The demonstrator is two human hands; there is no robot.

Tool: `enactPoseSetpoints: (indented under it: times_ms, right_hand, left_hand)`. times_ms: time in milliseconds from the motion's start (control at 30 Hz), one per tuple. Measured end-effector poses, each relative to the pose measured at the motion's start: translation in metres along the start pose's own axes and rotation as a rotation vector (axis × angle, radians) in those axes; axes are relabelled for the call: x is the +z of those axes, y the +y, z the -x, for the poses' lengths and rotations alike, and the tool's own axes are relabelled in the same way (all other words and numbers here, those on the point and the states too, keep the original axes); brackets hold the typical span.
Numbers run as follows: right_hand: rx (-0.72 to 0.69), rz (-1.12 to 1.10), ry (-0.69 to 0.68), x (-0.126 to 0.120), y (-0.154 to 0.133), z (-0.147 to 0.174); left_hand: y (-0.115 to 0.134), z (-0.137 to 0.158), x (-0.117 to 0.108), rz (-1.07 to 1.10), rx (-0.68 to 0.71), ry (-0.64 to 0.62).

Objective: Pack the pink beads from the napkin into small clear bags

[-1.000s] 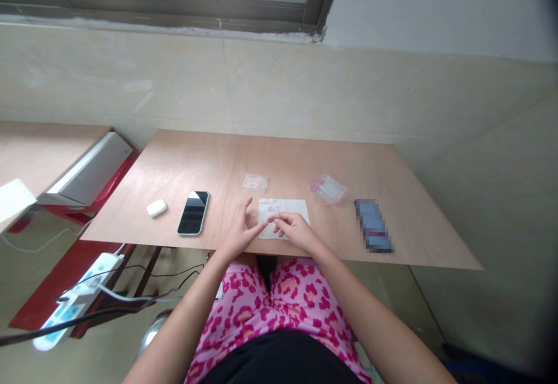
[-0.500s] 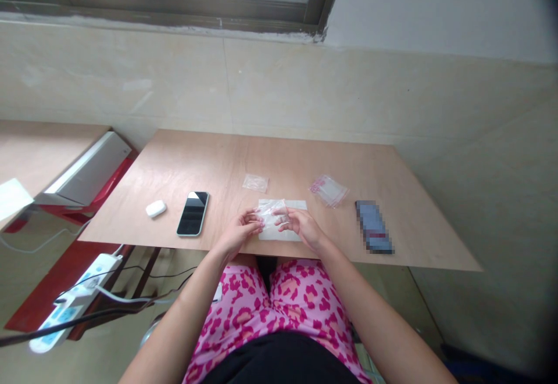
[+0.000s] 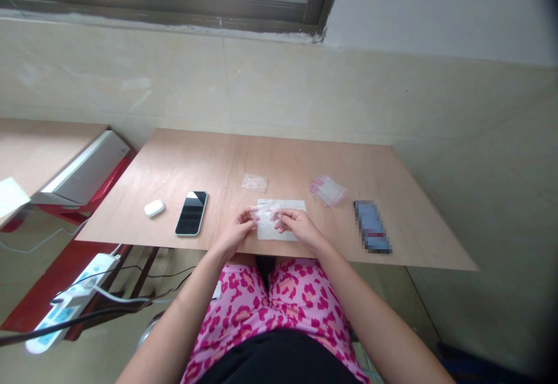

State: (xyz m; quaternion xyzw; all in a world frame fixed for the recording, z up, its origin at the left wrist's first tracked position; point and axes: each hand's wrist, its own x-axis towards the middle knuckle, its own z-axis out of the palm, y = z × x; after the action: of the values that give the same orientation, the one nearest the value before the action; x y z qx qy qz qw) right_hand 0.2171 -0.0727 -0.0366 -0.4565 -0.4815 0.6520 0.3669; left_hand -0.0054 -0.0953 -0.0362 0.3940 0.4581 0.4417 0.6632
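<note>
Both hands have drawn in since one second ago, when the left hand (image 3: 239,230) had its fingers spread wide near the right; now a small, crinkled sheet of clear plastic film (image 3: 267,214), perhaps a bag, is stretched between them. Left-hand thumb and fingertips are pinched together on its left edge. On the opposite edge, the right hand (image 3: 301,227) has thumb and forefinger clamped on the film, its other fingers curled beneath and partly seen through it. The film is held just above a flat, white rectangular sheet (image 3: 267,234), which lies near the front edge of the pale wooden table (image 3: 209,157). Behind the white sheet lies a small, flat piece of clear plastic (image 3: 255,183), and to the right of that, a clear plastic packet with pink markings (image 3: 328,190). Left of the hands is a black-screened phone with a pale green rim (image 3: 192,214), beside a rounded white case (image 3: 154,208); to their right lies a dark, pixelated rectangular object (image 3: 372,227).
</note>
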Motion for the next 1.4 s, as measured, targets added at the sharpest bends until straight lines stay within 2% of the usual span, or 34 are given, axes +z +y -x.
enactPoseSetpoints:
  times_ms: [167,333,633,867,1033,1167,1400]
  right_hand:
    - [-0.034,0.169,0.004,-0.001,0.007,-0.002]
    - [-0.047,0.219,-0.027,0.001,0.01,-0.003]
    - [-0.037,0.22,-0.03,0.002,0.003,0.0]
    - [-0.115,0.36,-0.053,0.009,-0.013,0.01]
    - [-0.201,0.461,-0.033,0.012,-0.015,0.012]
    - [-0.192,0.432,0.029,0.008,-0.009,0.007]
    - [-0.125,0.252,0.055,0.008,0.007,-0.001]
  left_hand:
    - [-0.002,0.0,-0.001,0.039,0.016,-0.052]
    - [-0.001,0.0,0.0,-0.029,0.019,-0.066]
    - [-0.002,-0.002,-0.003,-0.078,-0.005,0.052]
    - [-0.002,0.0,0.0,-0.036,0.002,-0.055]
    - [-0.001,0.002,0.002,0.015,-0.011,-0.057]
    - [0.001,0.002,0.001,0.052,-0.004,-0.059]
    - [0.014,0.004,0.0,0.117,0.009,-0.023]
